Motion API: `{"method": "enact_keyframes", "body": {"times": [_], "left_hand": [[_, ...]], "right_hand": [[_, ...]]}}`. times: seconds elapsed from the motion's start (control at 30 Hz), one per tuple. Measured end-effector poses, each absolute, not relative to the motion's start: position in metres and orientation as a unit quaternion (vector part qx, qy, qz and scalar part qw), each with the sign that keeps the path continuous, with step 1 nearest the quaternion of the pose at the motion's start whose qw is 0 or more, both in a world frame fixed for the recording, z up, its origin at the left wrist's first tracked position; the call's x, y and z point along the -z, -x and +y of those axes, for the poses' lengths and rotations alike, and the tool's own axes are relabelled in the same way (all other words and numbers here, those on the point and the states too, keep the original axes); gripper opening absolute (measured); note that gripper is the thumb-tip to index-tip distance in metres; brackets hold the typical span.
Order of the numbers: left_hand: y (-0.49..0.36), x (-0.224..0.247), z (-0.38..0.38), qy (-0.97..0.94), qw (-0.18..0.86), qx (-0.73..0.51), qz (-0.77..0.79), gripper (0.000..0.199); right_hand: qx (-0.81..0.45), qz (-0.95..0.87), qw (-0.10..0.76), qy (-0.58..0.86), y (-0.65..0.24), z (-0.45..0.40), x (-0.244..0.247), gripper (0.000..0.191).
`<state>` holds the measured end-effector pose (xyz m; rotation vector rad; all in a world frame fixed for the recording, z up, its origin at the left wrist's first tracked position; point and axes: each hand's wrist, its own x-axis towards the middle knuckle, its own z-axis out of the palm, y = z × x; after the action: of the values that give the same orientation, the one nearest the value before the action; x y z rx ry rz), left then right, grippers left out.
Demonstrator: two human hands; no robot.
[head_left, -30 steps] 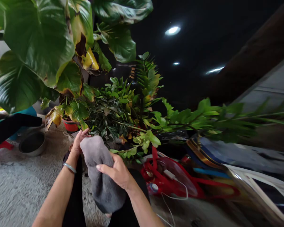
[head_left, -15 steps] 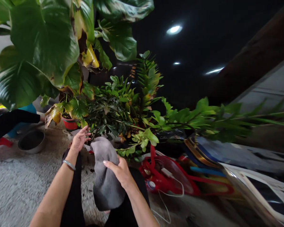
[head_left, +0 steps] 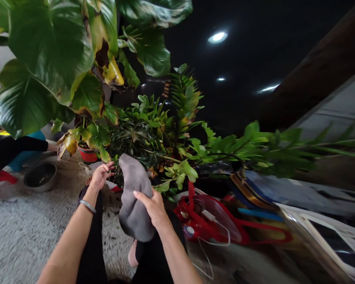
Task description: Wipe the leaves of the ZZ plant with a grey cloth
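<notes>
Gripping grey cloth point(head_left: 133, 197) with my right hand point(head_left: 152, 205), frame centre; left hand point(head_left: 100, 176) open, fingers in plant leaves point(head_left: 142, 134).

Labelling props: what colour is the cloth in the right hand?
Plain grey cloth, no pattern, gripped by the right hand; head view.

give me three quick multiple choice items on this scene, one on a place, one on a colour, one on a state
1. Where is the metal bowl?
A. on the floor at far left
B. on the person's lap
C. hanging from a leaf

2. What colour is the cloth?
A. yellow
B. grey
C. white

3. What is the right hand doing?
A. lying flat on the floor
B. gripping the cloth
C. holding the bowl

Answers:
1. A, it sits on the floor near the red pot.
2. B, the fabric is plain grey.
3. B, its fingers close on the cloth, while the left hand reaches open to the leaves.
</notes>
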<state>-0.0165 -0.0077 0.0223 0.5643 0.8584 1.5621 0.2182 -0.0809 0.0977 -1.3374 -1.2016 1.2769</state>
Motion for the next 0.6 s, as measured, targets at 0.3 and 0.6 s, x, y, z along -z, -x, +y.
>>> {"method": "enact_keyframes", "body": {"times": [0.3, 0.6], "left_hand": [[0.007, -0.016, 0.005, -0.211, 0.611, -0.648, 0.403, 0.015], [-0.026, -0.015, 0.011, -0.256, 0.599, -0.615, 0.444, 0.019]], "right_hand": [[-0.47, -0.52, 0.541, 0.464, -0.211, -0.066, -0.162, 0.033], [-0.549, -0.449, 0.441, 0.55, -0.217, -0.107, -0.085, 0.034]]}}
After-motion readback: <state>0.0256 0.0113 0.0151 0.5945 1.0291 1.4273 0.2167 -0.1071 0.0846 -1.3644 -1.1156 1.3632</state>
